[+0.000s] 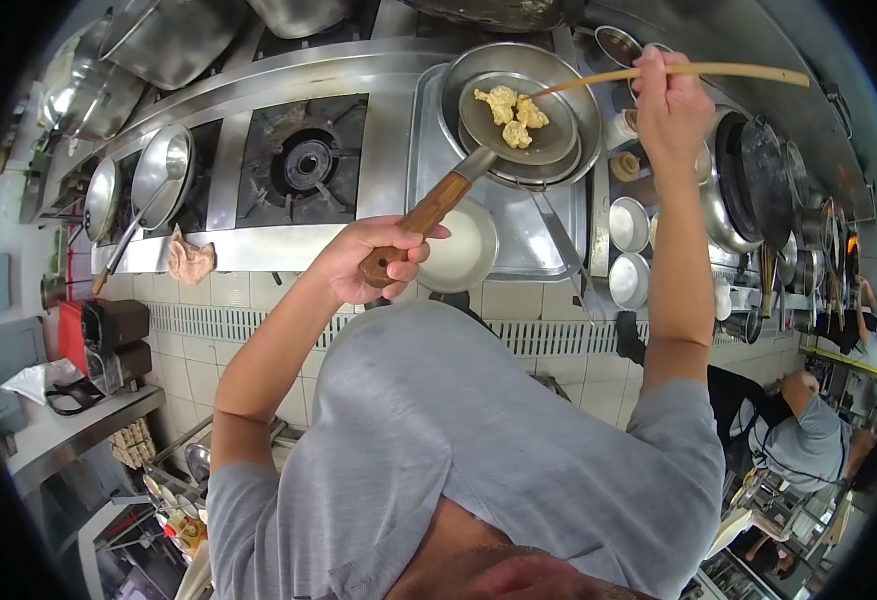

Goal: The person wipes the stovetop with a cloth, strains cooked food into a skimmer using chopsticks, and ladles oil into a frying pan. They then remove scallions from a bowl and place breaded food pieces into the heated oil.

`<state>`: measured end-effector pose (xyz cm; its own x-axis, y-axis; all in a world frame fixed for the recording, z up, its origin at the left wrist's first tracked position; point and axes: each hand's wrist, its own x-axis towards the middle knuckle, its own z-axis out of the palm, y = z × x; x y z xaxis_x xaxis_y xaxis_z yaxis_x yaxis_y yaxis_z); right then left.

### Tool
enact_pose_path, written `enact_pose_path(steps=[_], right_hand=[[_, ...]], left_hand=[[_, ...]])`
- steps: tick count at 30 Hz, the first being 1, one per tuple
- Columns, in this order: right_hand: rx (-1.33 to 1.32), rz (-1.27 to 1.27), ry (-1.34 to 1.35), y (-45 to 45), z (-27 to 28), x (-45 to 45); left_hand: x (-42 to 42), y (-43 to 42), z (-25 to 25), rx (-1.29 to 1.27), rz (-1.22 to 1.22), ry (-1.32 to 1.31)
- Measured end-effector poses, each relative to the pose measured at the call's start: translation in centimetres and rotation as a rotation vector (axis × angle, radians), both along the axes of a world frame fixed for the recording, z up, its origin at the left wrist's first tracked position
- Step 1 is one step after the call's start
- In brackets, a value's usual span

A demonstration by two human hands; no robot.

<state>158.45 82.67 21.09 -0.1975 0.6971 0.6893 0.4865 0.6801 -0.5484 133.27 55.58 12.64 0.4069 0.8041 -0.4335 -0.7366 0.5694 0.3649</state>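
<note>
My left hand point(374, 258) is wrapped round the wooden handle point(434, 212) of a small round strainer or ladle point(519, 95). Several yellow battered pieces point(516, 134) lie in its bowl, which is over a larger metal bowl or pan point(579, 85) on a steel tray point(549, 245). Long wooden chopsticks point(739, 70) are held in my right hand point(671, 105), closed round them, and their tips reach the yellow pieces. Below the wooden handle, near my left hand, is a round container of pale liquid point(464, 245).
A gas burner point(309, 165) is left of the tray. Farther left are a wok point(162, 175) and a cloth point(191, 258). White containers point(629, 281) stand right of the tray, beside stacked dark pans point(759, 180). A co-worker point(804, 440) is at the lower right.
</note>
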Motion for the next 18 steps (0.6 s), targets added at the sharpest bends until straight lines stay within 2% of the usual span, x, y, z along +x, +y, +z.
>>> enact_pose_path(steps=[2, 3, 6, 7, 8, 10, 13, 14, 18], right_hand=[[0.076, -0.028, -0.052, 0.9, 1.2, -1.3], [0.202, 0.007, -0.017, 1.3, 1.7, -2.1], [0.208, -0.034, -0.053, 2.8, 0.7, -4.1], [0.371, -0.034, -0.241, 5.0, -1.4, -4.5], [0.226, -0.082, -0.266, 5.4, -3.7, -5.9], [0.178, 0.058, -0.191, 7.4, -9.4, -7.6], [0.137, -0.01, -0.207, 5.6, -4.1, -7.3], [0.199, -0.024, -0.214, 5.9, -2.7, -6.7], [0.072, -0.02, -0.135, 3.6, 2.6, -5.9]], left_hand=[[-0.2, 0.2, -0.2, -0.008, -0.014, 0.016], [-0.3, 0.3, -0.2, -0.009, -0.018, 0.024], [-0.5, 0.3, -0.1, -0.011, -0.038, 0.058], [-0.5, 0.3, 0.0, -0.011, -0.05, 0.075], [-0.5, 0.3, 0.1, -0.008, -0.059, 0.093], [-0.4, 0.1, 0.1, -0.036, -0.034, 0.035], [-0.6, 0.2, 0.4, -0.03, -0.021, 0.078], [-0.4, 0.0, 0.4, -0.033, -0.033, 0.111], [-0.5, 0.2, 0.7, -0.04, -0.022, 0.086]])
